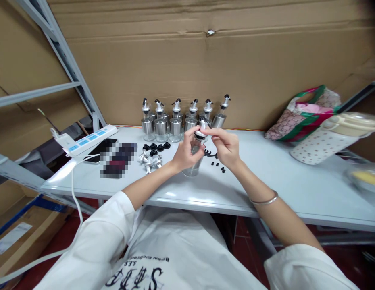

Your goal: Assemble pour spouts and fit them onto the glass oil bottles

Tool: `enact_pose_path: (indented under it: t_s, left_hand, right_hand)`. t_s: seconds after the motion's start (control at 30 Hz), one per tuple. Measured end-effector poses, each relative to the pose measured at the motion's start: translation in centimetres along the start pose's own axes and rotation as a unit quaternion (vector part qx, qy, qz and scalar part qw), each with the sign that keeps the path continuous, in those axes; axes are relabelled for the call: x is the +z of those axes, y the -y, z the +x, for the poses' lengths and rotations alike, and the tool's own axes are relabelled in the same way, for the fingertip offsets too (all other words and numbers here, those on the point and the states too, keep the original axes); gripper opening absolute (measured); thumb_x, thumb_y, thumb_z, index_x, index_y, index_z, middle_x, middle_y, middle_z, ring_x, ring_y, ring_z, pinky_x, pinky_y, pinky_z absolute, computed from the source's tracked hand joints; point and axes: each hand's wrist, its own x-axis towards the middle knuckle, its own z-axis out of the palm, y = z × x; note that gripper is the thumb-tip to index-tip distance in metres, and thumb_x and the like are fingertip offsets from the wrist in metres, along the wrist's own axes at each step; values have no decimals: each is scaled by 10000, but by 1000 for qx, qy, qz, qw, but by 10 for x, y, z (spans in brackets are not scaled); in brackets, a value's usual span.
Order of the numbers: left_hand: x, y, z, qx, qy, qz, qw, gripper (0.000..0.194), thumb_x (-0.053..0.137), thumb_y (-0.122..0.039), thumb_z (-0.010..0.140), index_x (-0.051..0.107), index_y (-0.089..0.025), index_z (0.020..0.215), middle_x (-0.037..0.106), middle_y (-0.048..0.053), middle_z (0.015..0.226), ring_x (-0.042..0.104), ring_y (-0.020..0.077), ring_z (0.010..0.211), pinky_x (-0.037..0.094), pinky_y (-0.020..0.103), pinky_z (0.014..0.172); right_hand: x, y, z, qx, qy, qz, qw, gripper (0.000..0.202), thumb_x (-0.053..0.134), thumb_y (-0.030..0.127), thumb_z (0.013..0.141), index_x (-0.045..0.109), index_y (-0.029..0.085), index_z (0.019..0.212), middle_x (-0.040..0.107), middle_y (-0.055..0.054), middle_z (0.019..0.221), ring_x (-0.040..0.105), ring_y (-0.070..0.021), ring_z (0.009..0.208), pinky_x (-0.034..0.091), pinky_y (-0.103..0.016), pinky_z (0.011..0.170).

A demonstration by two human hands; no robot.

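Note:
A glass bottle with a silver and black pourer top stands upright near the table's front edge. My left hand is closed round its neck. The fingers of my right hand are bent, with the index fingertip on the silver pourer. Behind stand several bottles with steel sleeves and pourers. Left of my left hand lie several black caps and silver pourer parts. Small black pieces are scattered under my right hand.
A white power strip with a cable and a dark phone lie at the left. At the right are a patterned bag, a dotted white flask and a bowl. Cardboard stands behind the table.

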Motion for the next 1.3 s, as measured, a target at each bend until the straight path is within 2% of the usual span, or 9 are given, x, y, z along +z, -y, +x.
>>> enact_pose_path:
  t_s: [0.13, 0.3, 0.57, 0.67, 0.83, 0.97, 1.13, 1.3]
  left_hand:
    - [1, 1, 1, 18, -1, -13, 1000, 534, 479, -414, 930, 215, -277, 1373, 587, 94, 1181, 619, 96, 741, 521, 271, 690]
    - [2, 2, 1, 15, -4, -21, 1000, 528, 491, -408, 926, 241, -259, 1367, 594, 114, 1199, 631, 100, 747, 520, 267, 673]
    - [4, 5, -2, 11, -24, -37, 999, 451, 513, -409, 922, 302, -233, 1279, 607, 126, 1181, 667, 143, 867, 538, 292, 717]
    - [4, 3, -2, 11, -31, -41, 999, 414, 524, -397, 923, 326, -239, 1250, 610, 115, 1167, 673, 139, 854, 547, 298, 729]
    - [2, 7, -3, 7, -38, -29, 999, 398, 533, -433, 914, 361, -256, 1227, 623, 85, 1130, 676, 151, 899, 549, 303, 740]
    - [0, 12, -4, -2, -30, -20, 999, 382, 523, -460, 912, 378, -276, 1213, 635, 61, 1131, 675, 144, 905, 539, 295, 744]
    - [-3, 13, -4, -12, -41, -40, 998, 391, 488, -451, 931, 349, -265, 1245, 630, 74, 1154, 681, 126, 830, 534, 285, 733]
    - [-5, 12, -7, 8, -38, -31, 999, 432, 342, -485, 971, 288, -235, 1320, 564, 142, 1254, 630, 195, 1064, 509, 358, 867]
  right_hand:
    - [2, -1, -1, -17, -26, 12, 999, 360, 456, 119, 811, 742, 278, 960, 766, -5, 900, 721, -189, 819, 569, -324, 732]
    - [2, -1, -1, -6, -26, -9, 1000, 397, 444, 90, 764, 748, 274, 939, 768, 0, 901, 729, -205, 858, 582, -349, 772]
    - [-6, 0, 0, -82, 45, -46, 995, 411, 431, 76, 755, 731, 267, 960, 765, -8, 892, 729, -195, 813, 579, -328, 733]
    - [-10, 2, 0, -80, 58, -58, 993, 427, 433, 68, 737, 723, 267, 980, 763, -11, 923, 729, -200, 849, 578, -331, 756]
    - [-15, 7, 2, -72, 105, -82, 988, 388, 493, 93, 730, 714, 265, 998, 758, -21, 962, 725, -212, 873, 575, -336, 779]
    - [-14, 10, 2, -93, 106, -88, 986, 346, 536, 122, 750, 683, 256, 1033, 755, -33, 939, 722, -209, 842, 574, -326, 759]
    - [-3, 4, -4, -92, 112, -62, 988, 439, 633, 198, 764, 578, 235, 1199, 698, -88, 1102, 699, -215, 884, 581, -345, 765]
    - [5, -2, -12, -38, 128, -30, 991, 560, 710, 307, 758, 494, 255, 1273, 598, -125, 1267, 651, -250, 1047, 580, -395, 824]
